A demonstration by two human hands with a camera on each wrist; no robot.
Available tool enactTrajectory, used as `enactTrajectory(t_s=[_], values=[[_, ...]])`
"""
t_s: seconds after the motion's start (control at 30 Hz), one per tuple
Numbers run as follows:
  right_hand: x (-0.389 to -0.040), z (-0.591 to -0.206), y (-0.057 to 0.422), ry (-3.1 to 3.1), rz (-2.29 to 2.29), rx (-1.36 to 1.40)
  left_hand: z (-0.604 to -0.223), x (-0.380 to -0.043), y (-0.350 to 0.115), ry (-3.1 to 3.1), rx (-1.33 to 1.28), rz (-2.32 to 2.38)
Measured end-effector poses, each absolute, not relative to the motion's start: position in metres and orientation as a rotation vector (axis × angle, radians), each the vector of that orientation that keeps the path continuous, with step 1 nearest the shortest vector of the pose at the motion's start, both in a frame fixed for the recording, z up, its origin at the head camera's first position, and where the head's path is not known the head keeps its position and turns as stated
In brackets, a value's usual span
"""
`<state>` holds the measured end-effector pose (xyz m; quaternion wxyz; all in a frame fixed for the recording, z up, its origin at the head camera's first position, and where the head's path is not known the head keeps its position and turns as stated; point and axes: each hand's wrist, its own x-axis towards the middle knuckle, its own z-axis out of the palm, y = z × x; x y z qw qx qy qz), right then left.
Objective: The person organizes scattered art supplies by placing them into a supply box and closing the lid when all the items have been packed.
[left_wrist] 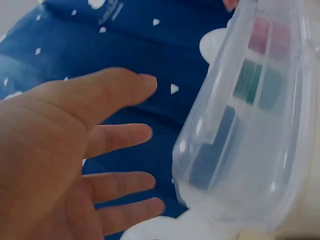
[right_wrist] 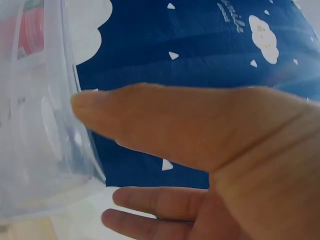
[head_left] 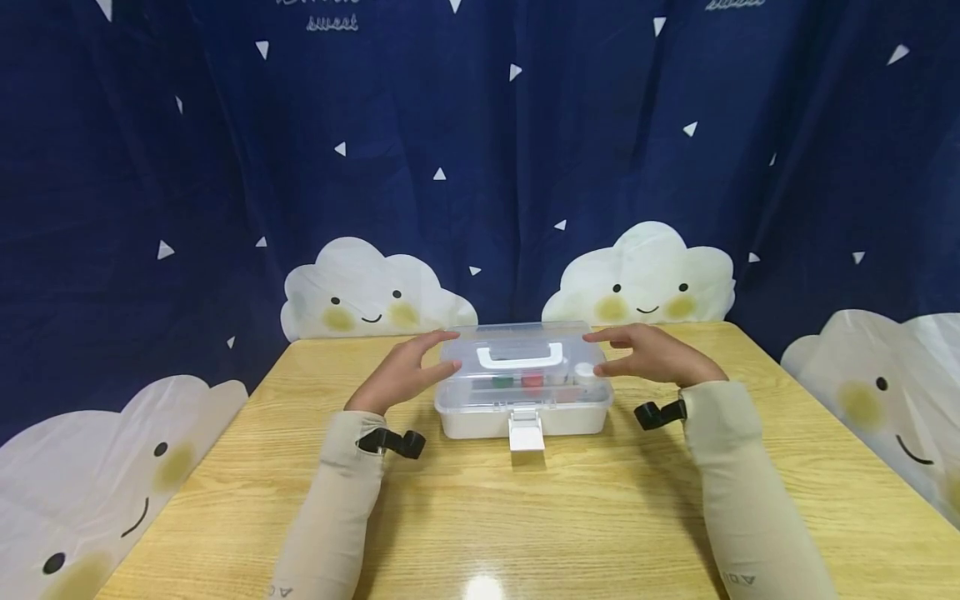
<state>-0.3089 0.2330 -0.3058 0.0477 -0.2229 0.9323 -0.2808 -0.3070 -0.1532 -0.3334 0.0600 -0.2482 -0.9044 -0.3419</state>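
A storage box (head_left: 480, 422) with a white base and a clear lid (head_left: 468, 350) stands on the table. The lid lies over the base, with a white handle (head_left: 520, 360) on top, and the white front latch (head_left: 527, 432) hangs folded out. Through the plastic show a green item (left_wrist: 248, 81), a red item (head_left: 532, 380) and a white round cap (head_left: 584, 372). My left hand (head_left: 402, 372) is beside the box's left end, fingers extended and apart from it in the left wrist view. At the right end is my right hand (head_left: 651, 353), fingers spread, thumb tip at the lid's edge; contact is unclear.
The wooden table (head_left: 465, 517) reaches back to a dark blue curtain (head_left: 390, 100) printed with white triangles and smiling clouds. Black wrist camera mounts (head_left: 401, 442) sit at both cuffs. A light reflection shows near the table's front.
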Motion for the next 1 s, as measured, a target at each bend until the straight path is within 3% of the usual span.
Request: enactTrajectory(t_s=[0.63,1.0], values=[[-0.286,-0.328,0.177,2.908,-0.630,-1.025,-0.333,-0.277,-0.088,-2.749,-1.045,-0.626],[-0.275,-0.356,0.159,3.223,-0.130,-1.122,-0.351,-0.274,-0.075,-2.844,-1.017,-0.214]])
